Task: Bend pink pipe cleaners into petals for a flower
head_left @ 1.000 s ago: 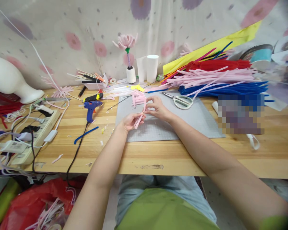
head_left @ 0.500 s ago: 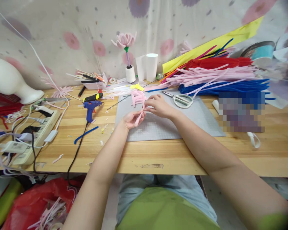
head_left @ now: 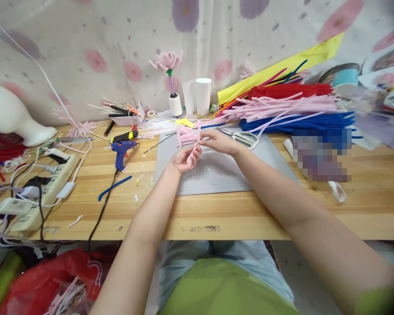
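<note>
Over the grey cutting mat (head_left: 223, 179), my left hand (head_left: 184, 159) is closed around a pink pipe cleaner (head_left: 191, 155), which looks folded or doubled. My right hand (head_left: 218, 141) meets it from the right, thumb and forefinger pinched on the upper part of the same pink strand. One length of that strand rises above the fingertips; its exact shape is too small to make out. Just behind the hands lie several short pink pipe cleaner pieces (head_left: 184, 136). Scissors (head_left: 244, 139) with pale handles rest on the mat beyond my right hand.
Bundles of pink (head_left: 282, 107), red and blue pipe cleaners (head_left: 298, 121) lie at the back right. A blue glue gun (head_left: 120, 153) and its cord are on the left, near a power strip (head_left: 51, 190). A pink flower (head_left: 168, 62) stands in a white holder (head_left: 175, 105).
My fingers have shifted slightly on the pink strand, and a length of it now stands up above the right fingertips. The camera view has moved a little.
</note>
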`<state>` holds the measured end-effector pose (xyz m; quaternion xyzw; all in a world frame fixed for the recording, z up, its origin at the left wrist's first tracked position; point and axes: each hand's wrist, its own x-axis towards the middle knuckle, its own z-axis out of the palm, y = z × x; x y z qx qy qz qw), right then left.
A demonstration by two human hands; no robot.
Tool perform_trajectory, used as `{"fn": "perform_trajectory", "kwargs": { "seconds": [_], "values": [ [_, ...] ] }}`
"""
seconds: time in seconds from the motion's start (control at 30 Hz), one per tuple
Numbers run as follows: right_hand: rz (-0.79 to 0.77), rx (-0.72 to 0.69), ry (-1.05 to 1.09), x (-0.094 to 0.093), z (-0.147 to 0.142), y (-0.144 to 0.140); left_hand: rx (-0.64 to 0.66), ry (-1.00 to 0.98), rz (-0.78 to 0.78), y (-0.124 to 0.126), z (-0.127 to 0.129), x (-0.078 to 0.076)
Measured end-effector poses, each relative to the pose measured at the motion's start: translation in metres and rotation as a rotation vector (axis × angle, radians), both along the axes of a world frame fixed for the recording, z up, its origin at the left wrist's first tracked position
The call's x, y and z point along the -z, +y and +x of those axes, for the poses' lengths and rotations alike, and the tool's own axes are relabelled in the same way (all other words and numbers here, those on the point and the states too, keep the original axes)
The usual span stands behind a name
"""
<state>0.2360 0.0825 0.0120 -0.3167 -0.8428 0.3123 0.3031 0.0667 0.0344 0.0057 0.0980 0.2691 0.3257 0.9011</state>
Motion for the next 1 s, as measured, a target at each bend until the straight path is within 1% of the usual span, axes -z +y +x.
{"fn": "perform_trajectory", "kwargs": {
  "seconds": [0.1, 0.17, 0.23, 0.3, 0.4, 0.47, 0.5, 0.53, 0.6, 0.63, 0.67, 0.7, 0.73, 0.8, 0.87, 0.9, 0.93, 1.0],
  "values": [
    [-0.083, 0.036, 0.080, 0.003, -0.001, -0.005, -0.022, 0.112, 0.063, -0.003, 0.004, -0.001],
    [-0.126, 0.060, 0.093, 0.004, -0.001, -0.007, -0.056, 0.293, 0.159, -0.004, 0.006, -0.001],
    [-0.139, 0.099, 0.078, 0.005, -0.001, -0.007, -0.089, 0.528, 0.315, -0.004, 0.010, -0.002],
    [-0.123, 0.155, 0.038, 0.007, -0.002, -0.007, -0.122, 0.812, 0.521, -0.005, 0.013, -0.004],
    [-0.113, 0.268, -0.023, 0.010, -0.007, -0.007, -0.163, 1.377, 0.894, -0.010, 0.018, -0.006],
    [-0.127, 0.343, -0.053, 0.013, -0.012, -0.009, -0.159, 1.741, 1.092, -0.015, 0.021, -0.007],
    [-0.137, 0.377, -0.067, 0.014, -0.015, -0.010, -0.141, 1.870, 1.150, -0.018, 0.023, -0.006],
    [-0.149, 0.405, -0.082, 0.015, -0.018, -0.012, -0.125, 1.960, 1.176, -0.021, 0.024, -0.005],
    [-0.177, 0.453, -0.104, 0.015, -0.021, -0.015, -0.121, 2.028, 1.174, -0.025, 0.025, -0.002],
    [-0.197, 0.455, -0.113, 0.014, -0.021, -0.016, -0.144, 2.009, 1.154, -0.026, 0.025, 0.000],
    [-0.227, 0.432, -0.120, 0.012, -0.019, -0.017, -0.179, 1.951, 1.120, -0.026, 0.024, 0.002],
    [-0.266, 0.384, -0.122, 0.009, -0.016, -0.016, -0.221, 1.847, 1.065, -0.025, 0.022, 0.004],
    [-0.317, 0.315, -0.117, 0.006, -0.010, -0.015, -0.263, 1.699, 0.985, -0.023, 0.020, 0.006],
    [-0.441, 0.186, -0.048, -0.001, 0.004, -0.012, -0.311, 1.299, 0.774, -0.019, 0.013, 0.008],
    [-0.516, 0.164, 0.140, -0.006, 0.018, -0.008, -0.297, 0.894, 0.564, -0.015, 0.006, 0.008],
    [-0.534, 0.158, 0.228, -0.007, 0.023, -0.007, -0.277, 0.741, 0.483, -0.013, 0.003, 0.007],
    [-0.538, 0.149, 0.283, -0.007, 0.026, -0.006, -0.252, 0.627, 0.417, -0.013, 0.000, 0.005],
    [-0.486, 0.113, 0.309, -0.005, 0.024, -0.008, -0.211, 0.497, 0.322, -0.014, -0.002, 0.002]
  ]
}}
